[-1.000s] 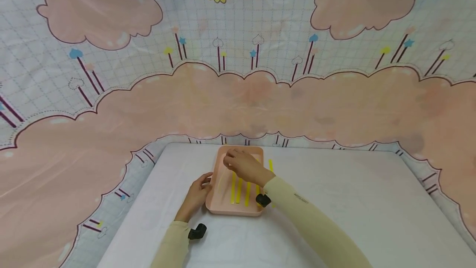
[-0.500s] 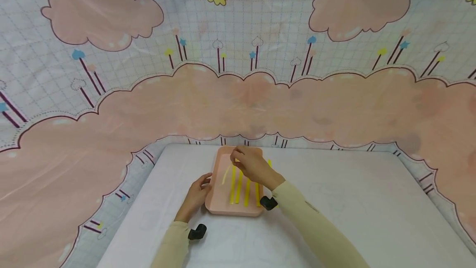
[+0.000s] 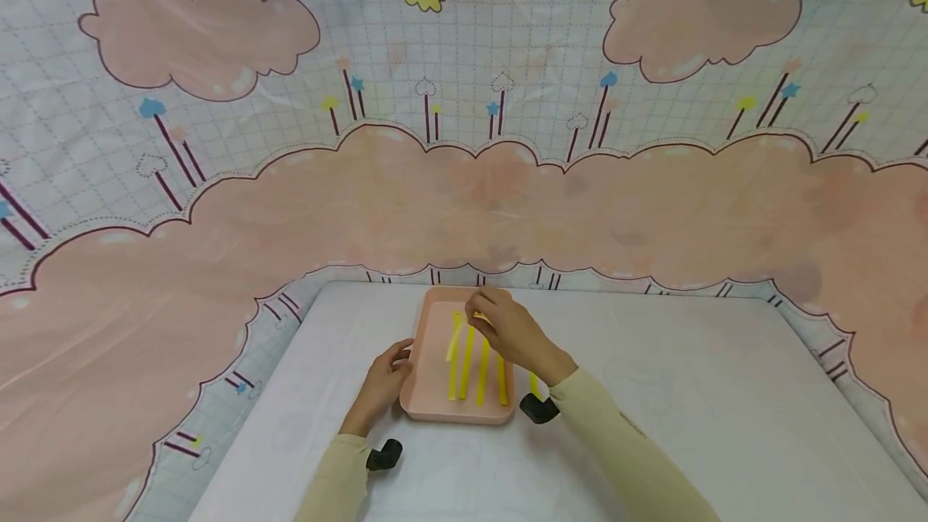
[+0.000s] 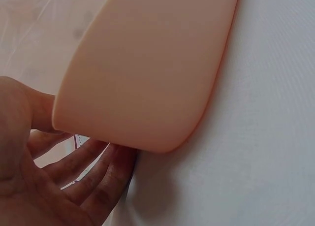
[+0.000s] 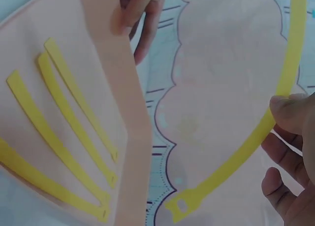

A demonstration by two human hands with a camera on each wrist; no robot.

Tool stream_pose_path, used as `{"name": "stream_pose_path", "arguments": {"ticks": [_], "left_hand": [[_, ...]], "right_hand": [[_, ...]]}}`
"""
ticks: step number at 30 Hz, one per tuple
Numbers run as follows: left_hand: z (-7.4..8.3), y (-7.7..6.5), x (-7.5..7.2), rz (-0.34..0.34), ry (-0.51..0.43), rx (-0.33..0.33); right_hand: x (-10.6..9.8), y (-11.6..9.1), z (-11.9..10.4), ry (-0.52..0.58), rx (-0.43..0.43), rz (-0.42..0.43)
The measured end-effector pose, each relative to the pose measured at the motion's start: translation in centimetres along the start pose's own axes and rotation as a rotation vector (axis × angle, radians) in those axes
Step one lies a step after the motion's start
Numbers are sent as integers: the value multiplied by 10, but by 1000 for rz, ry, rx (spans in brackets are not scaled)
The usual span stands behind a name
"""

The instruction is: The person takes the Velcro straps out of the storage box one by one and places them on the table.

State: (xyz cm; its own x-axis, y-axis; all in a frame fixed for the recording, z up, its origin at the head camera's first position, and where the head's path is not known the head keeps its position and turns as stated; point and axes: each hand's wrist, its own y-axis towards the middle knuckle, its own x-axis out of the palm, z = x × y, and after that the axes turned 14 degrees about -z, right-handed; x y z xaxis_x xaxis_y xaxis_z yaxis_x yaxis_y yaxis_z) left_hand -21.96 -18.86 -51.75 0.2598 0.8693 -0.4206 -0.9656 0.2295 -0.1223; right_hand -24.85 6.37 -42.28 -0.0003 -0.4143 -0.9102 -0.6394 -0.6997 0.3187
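Observation:
My right hand (image 3: 518,337) pinches a yellow strap, likely a hook-and-loop cable tie (image 5: 241,159), between thumb and fingers. Its slotted head hangs at the lower end in the right wrist view. In the head view this hand is over the far right part of a shallow pink tray (image 3: 429,381). Inside the tray, several similar yellow straps (image 3: 482,377) lie side by side, lengthwise. My left hand (image 3: 387,383) holds the tray's left side; in the left wrist view the thumb (image 4: 42,108) is at one edge and the fingers pass beneath or behind it.
Another yellow strap (image 3: 534,385) lies on the white table (image 3: 689,393) just right of the tray, partly hidden by my right arm. A patterned cloth (image 3: 580,208) with clouds rises behind the table.
My right hand has moved rightward over the tray, carrying the pinched strap from the left part toward the laid straps. The left hand stays at the tray's side.

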Motion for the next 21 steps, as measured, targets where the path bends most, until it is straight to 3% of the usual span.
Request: {"name": "stream_pose_path", "arguments": {"ticks": [12,21], "left_hand": [[0,-1,1,6,-8,3],[-2,1,0,6,2,3]], "right_hand": [[-2,-22,-2,146,42,99],[-7,-36,3,185,93,151]]}}
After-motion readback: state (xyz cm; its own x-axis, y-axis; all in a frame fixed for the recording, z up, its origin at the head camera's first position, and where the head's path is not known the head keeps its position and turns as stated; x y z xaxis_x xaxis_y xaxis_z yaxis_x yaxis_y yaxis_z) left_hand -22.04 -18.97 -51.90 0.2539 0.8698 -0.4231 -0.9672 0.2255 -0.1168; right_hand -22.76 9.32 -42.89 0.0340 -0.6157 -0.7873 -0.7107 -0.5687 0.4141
